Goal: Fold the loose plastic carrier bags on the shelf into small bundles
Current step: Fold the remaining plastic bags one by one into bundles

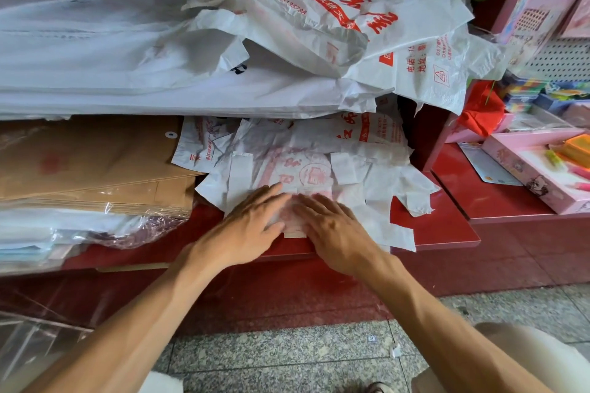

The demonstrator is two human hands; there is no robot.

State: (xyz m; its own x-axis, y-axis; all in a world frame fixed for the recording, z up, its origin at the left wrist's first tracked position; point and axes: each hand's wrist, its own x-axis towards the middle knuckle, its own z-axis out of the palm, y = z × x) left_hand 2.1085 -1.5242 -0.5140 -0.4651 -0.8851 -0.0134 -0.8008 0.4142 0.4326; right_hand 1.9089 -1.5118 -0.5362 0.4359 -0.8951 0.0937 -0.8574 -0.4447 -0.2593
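A white plastic carrier bag (297, 169) with faint red print lies flat on the lower red shelf (437, 226), its handles pointing away from me. My left hand (245, 230) and my right hand (335, 230) press side by side on its near end with straight fingers. More loose white bags (376, 150) with red lettering lie crumpled under and behind it. A big heap of printed bags (351, 19) spills over the upper shelf at the right.
Brown paper envelopes (89, 163) and clear-wrapped packs (38, 233) fill the lower shelf's left. Folded white sheets (111, 51) are stacked above them. A pink box (536, 169) and stationery sit on a red counter at right. Grey stone floor lies below.
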